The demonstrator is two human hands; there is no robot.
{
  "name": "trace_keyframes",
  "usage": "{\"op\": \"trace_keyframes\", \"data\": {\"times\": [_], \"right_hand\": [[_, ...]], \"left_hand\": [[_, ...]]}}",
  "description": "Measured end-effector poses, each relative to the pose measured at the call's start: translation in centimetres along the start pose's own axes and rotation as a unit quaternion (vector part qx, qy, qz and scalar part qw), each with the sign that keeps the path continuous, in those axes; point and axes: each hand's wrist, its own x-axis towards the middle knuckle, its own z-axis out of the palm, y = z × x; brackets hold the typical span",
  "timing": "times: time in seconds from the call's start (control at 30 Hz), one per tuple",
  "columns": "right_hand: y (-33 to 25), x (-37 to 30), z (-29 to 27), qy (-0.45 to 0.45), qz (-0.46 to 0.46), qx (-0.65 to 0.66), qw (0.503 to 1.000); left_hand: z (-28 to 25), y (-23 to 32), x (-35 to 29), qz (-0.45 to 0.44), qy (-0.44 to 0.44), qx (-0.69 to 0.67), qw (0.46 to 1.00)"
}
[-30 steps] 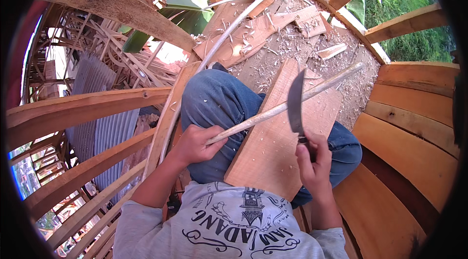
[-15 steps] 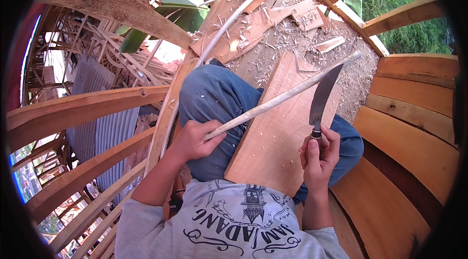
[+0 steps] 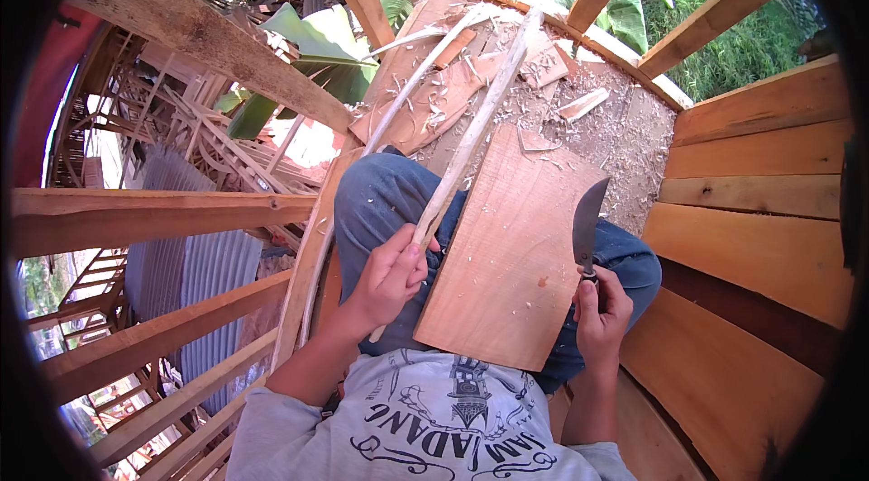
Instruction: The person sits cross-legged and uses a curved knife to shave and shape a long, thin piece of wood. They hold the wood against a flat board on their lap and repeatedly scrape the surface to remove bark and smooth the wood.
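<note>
My left hand (image 3: 391,276) is closed round a long pale wooden stick (image 3: 484,114), near its lower end. The stick slants up and away over my left knee, its far tip above the shavings. In my right hand (image 3: 601,314) is the handle of a knife (image 3: 586,226) with a broad dark blade, held upright over my right thigh, tip away from me. Blade and stick are well apart. Across my lap lies a wide wooden board (image 3: 507,255) with a few small chips on it. Its near edge meets my shirt.
Curled wood shavings (image 3: 615,137) and offcuts cover the floor ahead. Another thin pale stick (image 3: 407,92) lies at the left. Wooden rails (image 3: 172,209) run along my left side, with corrugated sheets (image 3: 217,291) beyond. Plank walling (image 3: 751,237) stands close on my right.
The stick has swung from pointing right, near the blade, to pointing more straight ahead. My left hand now grips it farther up. The knife has dropped slightly and moved away from the stick.
</note>
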Motion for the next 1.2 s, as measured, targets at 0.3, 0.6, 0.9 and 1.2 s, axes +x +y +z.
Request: {"op": "trace_keyframes", "data": {"times": [0.3, 0.6, 0.9, 1.2], "right_hand": [[-1.8, -1.3, -0.6, 0.015, -0.032, 0.003, 0.999], [-3.2, -0.6, 0.0, 0.024, -0.154, -0.212, 0.965], [-0.8, 1.7, -2.2, 0.147, -0.169, -0.28, 0.934], [-3.0, 0.9, -1.0, 0.079, -0.09, -0.216, 0.969]], "left_hand": [[6.3, 2.6, -0.1, 0.005, -0.137, -0.04, 0.99], [9.2, 2.3, -2.2, 0.142, -0.075, 0.263, 0.951], [8.9, 2.8, -3.8, 0.064, -0.126, 0.234, 0.962], [8.1, 1.7, -3.3, 0.009, -0.161, 0.019, 0.987]]}}
